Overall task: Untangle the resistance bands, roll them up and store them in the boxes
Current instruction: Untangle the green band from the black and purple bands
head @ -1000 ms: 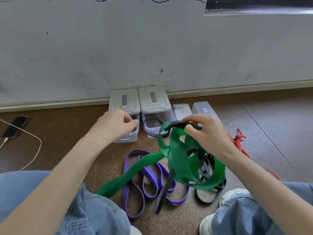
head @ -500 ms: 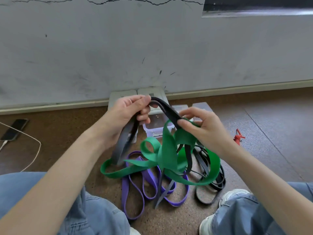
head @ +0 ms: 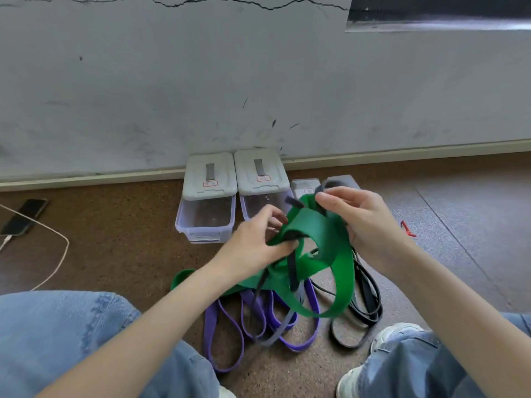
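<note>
A tangle of bands hangs between my hands above the floor. My left hand [head: 255, 242] pinches the wide green band [head: 342, 271] together with a dark grey band [head: 291, 268] at the tangle's left side. My right hand [head: 362, 219] grips the green band and a dark grey loop at the top right. A purple band [head: 227, 337] lies in loops on the floor below, and a thin black band [head: 370, 297] coils to the right. Two clear boxes [head: 205, 216] [head: 253, 205] with pale lids pushed back stand by the wall.
Two smaller grey boxes [head: 304, 186] [head: 342, 179] sit behind my right hand. A red band [head: 406, 228] shows on the floor at right. A phone [head: 24, 216] with a white cable [head: 54, 265] lies at far left. My knees and a white shoe [head: 393, 334] frame the bottom.
My left hand has dropped from the raised dark grey band and moved right into the tangle. Both hands now sit close together on the green band, lower than before.
</note>
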